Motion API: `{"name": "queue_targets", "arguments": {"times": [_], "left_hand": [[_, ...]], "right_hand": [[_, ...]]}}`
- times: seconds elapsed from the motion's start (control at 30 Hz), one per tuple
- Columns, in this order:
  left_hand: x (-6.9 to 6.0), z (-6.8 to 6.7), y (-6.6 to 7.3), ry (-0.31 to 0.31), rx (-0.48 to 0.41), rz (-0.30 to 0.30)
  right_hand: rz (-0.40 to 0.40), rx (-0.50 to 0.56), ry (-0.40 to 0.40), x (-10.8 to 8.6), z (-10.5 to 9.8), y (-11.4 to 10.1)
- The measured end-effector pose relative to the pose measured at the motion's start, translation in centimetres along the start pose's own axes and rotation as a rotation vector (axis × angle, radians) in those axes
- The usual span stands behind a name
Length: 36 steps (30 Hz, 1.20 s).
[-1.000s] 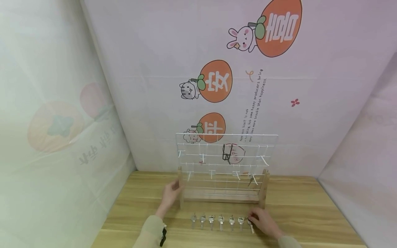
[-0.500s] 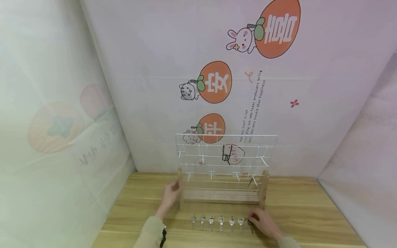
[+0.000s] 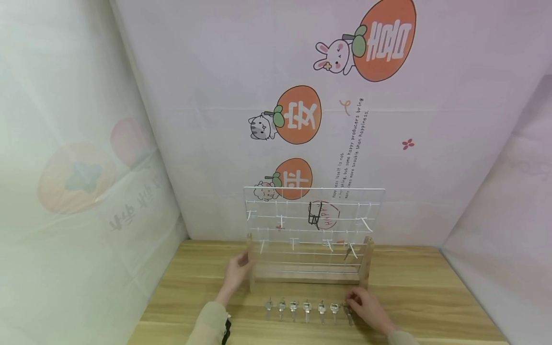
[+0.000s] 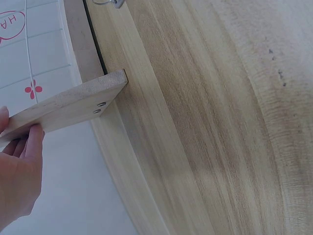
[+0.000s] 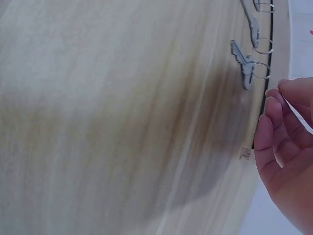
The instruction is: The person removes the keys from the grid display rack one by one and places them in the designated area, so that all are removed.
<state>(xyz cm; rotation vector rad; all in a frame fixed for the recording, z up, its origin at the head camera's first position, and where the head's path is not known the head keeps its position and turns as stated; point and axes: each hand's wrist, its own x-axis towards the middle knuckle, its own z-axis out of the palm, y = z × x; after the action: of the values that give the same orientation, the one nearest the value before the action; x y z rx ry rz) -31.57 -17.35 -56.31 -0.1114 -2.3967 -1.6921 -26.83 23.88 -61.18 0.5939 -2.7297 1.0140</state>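
Note:
A white wire grid rack on a wooden stand (image 3: 306,277) stands on the table. My left hand (image 3: 236,273) grips its left wooden post (image 4: 73,100), thumb on one side and fingers on the other. In front of the stand lies a row of several metal keys (image 3: 307,306), each with a ring. My right hand (image 3: 365,306) is at the row's right end, beside the last key (image 5: 243,63). In the right wrist view its fingers are loosely bent, the fingertips close to that key's ring (image 5: 262,70) and seemingly apart from it.
White hooks (image 3: 365,224) stick out from the grid in two rows. One key (image 3: 347,253) hangs at the lower right hook. A printed cloth wall (image 3: 431,191) rises behind the wooden table (image 3: 414,278), with more cloth at both sides.
The key by my right hand has turned slightly and looks darker than one second ago. Both hands have stayed nearly in place; the head view has shifted a little.

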Motion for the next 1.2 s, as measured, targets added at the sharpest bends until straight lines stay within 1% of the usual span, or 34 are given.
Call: {"name": "queue_targets", "arguments": {"times": [0.2, 0.3, 0.33, 0.47, 0.63, 0.8, 0.9, 1.03, 1.1, 1.2], "left_hand": [[0.0, 0.0, 0.2, 0.007, -0.012, -0.018], [-0.1, 0.0, 0.1, 0.005, -0.011, -0.020], [-0.1, 0.0, 0.1, 0.006, -0.012, -0.028], [-0.2, 0.0, 0.2, 0.004, 0.004, -0.022], [-0.2, 0.0, 0.3, 0.006, -0.008, -0.030], [-0.2, 0.0, 0.3, 0.004, -0.017, -0.027], [-0.2, 0.0, 0.3, 0.006, -0.008, -0.027], [-0.2, 0.0, 0.2, 0.004, 0.008, -0.037], [-0.2, -0.1, 0.2, 0.002, 0.011, -0.038], [-0.2, -0.1, 0.2, -0.003, 0.002, -0.039]], "right_hand": [[0.062, 0.056, 0.001, 0.4, -0.8, -0.7], [0.075, 0.052, 0.017, 0.6, -1.2, -1.3], [0.083, 0.049, 0.032, 0.7, -1.4, -1.5], [0.123, 0.048, 0.114, 1.1, -1.8, -2.0], [0.140, 0.071, 0.212, 1.7, -2.3, -2.4], [0.155, 0.069, 0.260, 2.3, -3.2, -2.8], [0.153, 0.093, 0.286, 2.6, -4.0, -3.2], [0.169, 0.127, 0.321, 3.2, -5.0, -3.8], [0.185, 0.128, 0.332, 3.5, -5.4, -4.1], [0.172, 0.123, 0.362, 3.9, -5.9, -4.7]]}}
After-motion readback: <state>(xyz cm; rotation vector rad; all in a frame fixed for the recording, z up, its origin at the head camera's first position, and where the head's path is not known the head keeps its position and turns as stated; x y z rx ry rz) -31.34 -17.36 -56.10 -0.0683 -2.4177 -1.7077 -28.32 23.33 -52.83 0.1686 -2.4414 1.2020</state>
